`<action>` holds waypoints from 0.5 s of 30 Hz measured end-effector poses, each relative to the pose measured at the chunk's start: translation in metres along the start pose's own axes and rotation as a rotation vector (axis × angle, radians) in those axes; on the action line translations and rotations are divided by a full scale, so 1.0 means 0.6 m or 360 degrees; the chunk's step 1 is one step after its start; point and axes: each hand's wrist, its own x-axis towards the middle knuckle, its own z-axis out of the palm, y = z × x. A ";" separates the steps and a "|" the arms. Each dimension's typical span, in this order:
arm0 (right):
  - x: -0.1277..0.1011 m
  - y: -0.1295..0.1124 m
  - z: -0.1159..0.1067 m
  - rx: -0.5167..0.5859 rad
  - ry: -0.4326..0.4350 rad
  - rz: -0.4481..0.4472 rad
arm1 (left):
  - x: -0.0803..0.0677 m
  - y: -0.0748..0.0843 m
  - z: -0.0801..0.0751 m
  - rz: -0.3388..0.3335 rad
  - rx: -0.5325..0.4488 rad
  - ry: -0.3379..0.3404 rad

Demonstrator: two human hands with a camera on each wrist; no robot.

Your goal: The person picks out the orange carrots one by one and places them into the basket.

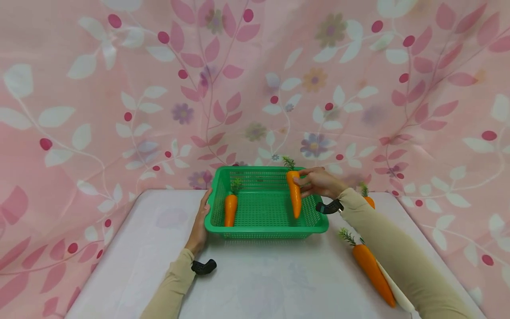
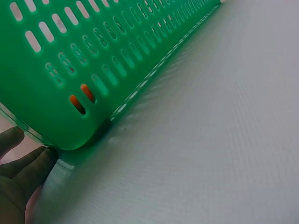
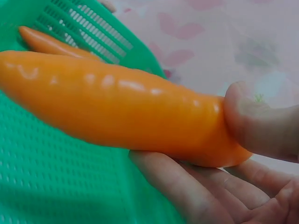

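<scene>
- Plainly, one green basket [image 1: 267, 229] is counted, standing on the pale desk [image 1: 263, 274] before a pink patterned cloth [image 1: 255, 66].
- Four carrots are visible: the held carrot [image 1: 294, 192] above the basket's right part, the left carrot [image 1: 230, 210] inside the basket near its left end, the long carrot [image 1: 372, 272] on the desk beside the right forearm, and the far carrot [image 1: 369, 202], mostly hidden behind that forearm.
- One white elongated piece [image 1: 401, 297] lies along the long carrot, partly covered by the right sleeve [image 1: 402, 257].
- Two black wrist devices are noted, one at the left wrist [image 1: 204, 267] and one at the right [image 1: 330, 207].
- Right hand [image 1: 320, 182]: grasping the held carrot near its leafy end, thumb on one side, fingers on the other; greens up, tip down, slightly tilted. The forearm reaches diagonally inward from the lower right.
- Left hand [image 1: 199, 221]: fingers extended, touching the basket's left end. The forearm reaches up from the lower left, in a beige sleeve [image 1: 171, 283].
</scene>
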 end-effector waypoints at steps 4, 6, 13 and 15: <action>0.014 0.001 0.027 -0.0017 -0.0053 0.0008 | 0.007 -0.030 -0.003 -0.0001 -0.0011 0.0020; 0.022 0.002 0.040 -0.0005 -0.0076 0.0019 | 0.009 -0.040 -0.003 0.0003 0.0002 0.0042; 0.050 0.009 0.079 0.0015 -0.0064 0.0037 | 0.010 -0.046 0.000 0.0030 0.0029 0.0088; 0.058 0.011 0.092 -0.0010 -0.0046 0.0045 | 0.012 -0.046 -0.001 0.0034 0.0026 0.0084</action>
